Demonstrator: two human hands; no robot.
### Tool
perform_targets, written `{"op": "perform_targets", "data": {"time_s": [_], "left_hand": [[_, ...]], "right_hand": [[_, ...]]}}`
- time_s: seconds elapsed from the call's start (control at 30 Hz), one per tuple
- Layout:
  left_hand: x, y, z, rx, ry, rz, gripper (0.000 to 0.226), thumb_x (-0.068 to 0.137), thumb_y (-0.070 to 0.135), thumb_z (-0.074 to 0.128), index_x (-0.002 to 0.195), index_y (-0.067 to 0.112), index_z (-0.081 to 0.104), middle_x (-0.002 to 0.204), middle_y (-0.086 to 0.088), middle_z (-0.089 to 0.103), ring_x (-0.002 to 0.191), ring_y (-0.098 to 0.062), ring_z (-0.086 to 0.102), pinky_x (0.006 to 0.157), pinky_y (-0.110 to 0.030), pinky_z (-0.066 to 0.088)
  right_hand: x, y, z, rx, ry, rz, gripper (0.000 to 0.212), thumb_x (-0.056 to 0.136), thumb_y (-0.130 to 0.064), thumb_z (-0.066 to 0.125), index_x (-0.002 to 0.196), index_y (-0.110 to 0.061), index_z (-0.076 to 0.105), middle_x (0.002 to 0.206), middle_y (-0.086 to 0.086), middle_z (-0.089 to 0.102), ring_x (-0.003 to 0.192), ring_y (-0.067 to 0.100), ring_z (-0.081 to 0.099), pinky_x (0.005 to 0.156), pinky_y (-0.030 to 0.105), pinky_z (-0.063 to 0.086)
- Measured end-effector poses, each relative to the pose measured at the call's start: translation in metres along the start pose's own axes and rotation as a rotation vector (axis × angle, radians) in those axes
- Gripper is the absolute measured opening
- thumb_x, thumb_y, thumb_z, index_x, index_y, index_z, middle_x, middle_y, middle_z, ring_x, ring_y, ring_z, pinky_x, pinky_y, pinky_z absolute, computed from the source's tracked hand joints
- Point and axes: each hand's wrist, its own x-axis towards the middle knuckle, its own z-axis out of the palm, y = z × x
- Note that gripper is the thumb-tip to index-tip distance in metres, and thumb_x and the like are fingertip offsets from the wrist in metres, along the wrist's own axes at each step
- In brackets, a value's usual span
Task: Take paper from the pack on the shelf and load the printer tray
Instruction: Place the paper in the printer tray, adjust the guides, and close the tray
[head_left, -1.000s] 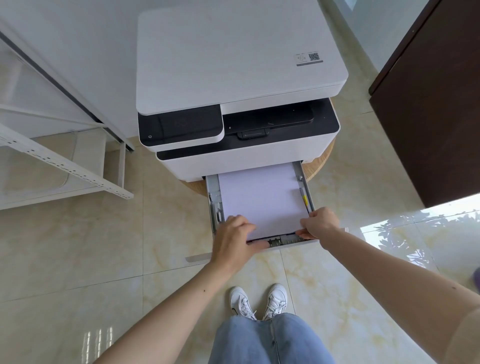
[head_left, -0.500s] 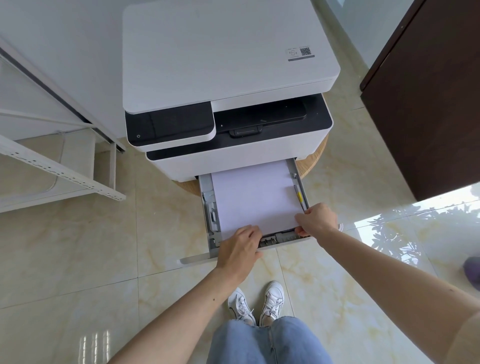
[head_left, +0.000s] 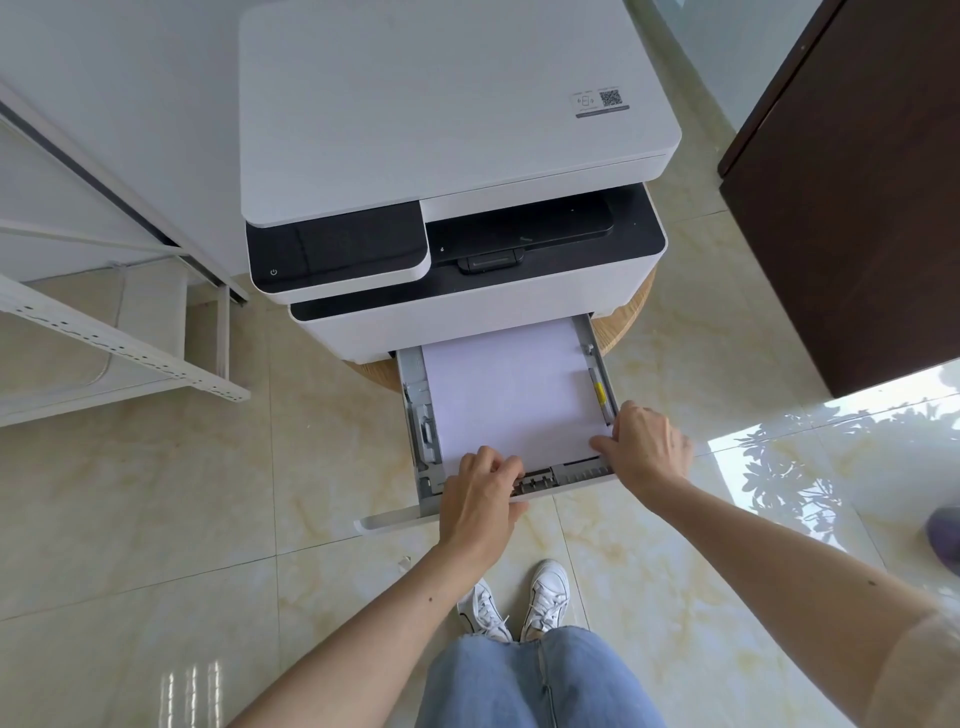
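A white printer stands on a low round wooden stand. Its paper tray is pulled out toward me, and a stack of white paper lies flat inside it. My left hand rests on the tray's front edge, fingers curled over the near end of the paper by the grey length guide. My right hand presses on the tray's front right corner, fingertips touching the paper's corner. The paper pack is out of sight.
A white metal shelf frame stands at the left. A dark brown cabinet fills the right. My white shoes and jeans are just below the tray on the glossy tiled floor, with bright sunlight at the right.
My left hand has slid back from the top of the paper to the tray's front edge. My right hand stays at the front right corner.
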Motion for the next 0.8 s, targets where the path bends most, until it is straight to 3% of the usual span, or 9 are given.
{"op": "perform_targets", "data": {"time_s": [0.2,0.3,0.37,0.43,0.53,0.63,0.73,0.8], "left_hand": [[0.002,-0.002,0.001,-0.001,-0.030,-0.003,0.033,0.084,0.039,0.068,0.113,0.024,0.059,0.113,0.005,0.059,0.104,-0.021,0.054,0.078,-0.032,0.047],[0.009,-0.007,-0.005,-0.102,-0.079,-0.060,0.053,0.069,0.059,0.073,0.110,0.027,0.064,0.110,0.009,0.062,0.103,-0.014,0.057,0.081,-0.030,0.046],[0.010,-0.012,-0.010,-0.254,-0.008,-0.103,0.058,0.062,0.070,0.070,0.099,0.026,0.068,0.099,0.012,0.066,0.092,-0.009,0.061,0.079,-0.030,0.049],[0.013,-0.023,-0.012,-0.349,0.236,-0.183,0.046,0.068,0.062,0.068,0.088,0.021,0.069,0.090,0.008,0.068,0.084,-0.015,0.063,0.075,-0.034,0.050],[0.022,-0.046,-0.013,-0.320,0.566,-0.397,0.034,0.076,0.034,0.076,0.097,0.010,0.065,0.100,-0.006,0.065,0.097,-0.030,0.057,0.082,-0.033,0.039],[0.028,-0.058,-0.015,-0.459,0.544,-0.532,0.036,0.078,0.018,0.077,0.107,0.003,0.061,0.112,-0.013,0.060,0.112,-0.031,0.052,0.095,-0.032,0.035],[0.030,-0.062,-0.012,-0.511,0.514,-0.584,0.028,0.080,0.015,0.075,0.102,0.001,0.067,0.108,-0.013,0.066,0.107,-0.030,0.059,0.090,-0.036,0.046],[0.031,-0.064,-0.007,-0.530,0.497,-0.594,0.016,0.080,0.016,0.073,0.089,0.003,0.071,0.095,-0.010,0.070,0.094,-0.031,0.063,0.081,-0.033,0.049]], "right_hand": [[0.001,0.003,-0.001,-0.052,-0.026,-0.030,0.020,0.079,-0.031,0.061,0.074,-0.015,0.050,0.081,0.006,0.064,0.070,0.030,0.061,0.056,0.030,0.033],[0.003,0.004,-0.003,0.014,-0.029,-0.029,0.020,0.078,-0.032,0.064,0.074,-0.018,0.051,0.083,0.004,0.066,0.074,0.029,0.061,0.059,0.029,0.036],[0.003,0.004,-0.004,0.130,0.018,-0.028,0.016,0.078,-0.032,0.064,0.078,-0.020,0.053,0.086,0.002,0.065,0.074,0.027,0.059,0.061,0.030,0.039],[0.005,0.003,-0.004,0.240,0.099,-0.046,0.018,0.080,-0.034,0.063,0.089,-0.020,0.055,0.097,0.001,0.060,0.079,0.027,0.057,0.062,0.032,0.044],[0.009,0.002,-0.002,0.311,0.116,-0.108,0.040,0.082,-0.040,0.067,0.113,-0.019,0.054,0.121,0.003,0.049,0.100,0.025,0.055,0.067,0.034,0.047],[0.016,0.000,0.003,0.380,0.091,-0.087,0.041,0.083,-0.039,0.070,0.114,-0.016,0.059,0.124,0.005,0.052,0.098,0.027,0.059,0.070,0.032,0.043],[0.021,-0.005,0.007,0.405,0.100,-0.030,0.031,0.087,-0.031,0.067,0.108,-0.009,0.066,0.112,0.011,0.062,0.093,0.028,0.059,0.072,0.031,0.041],[0.023,-0.006,0.009,0.388,0.103,-0.015,0.025,0.088,-0.026,0.065,0.104,-0.006,0.069,0.107,0.013,0.065,0.086,0.028,0.056,0.071,0.031,0.039]]}}
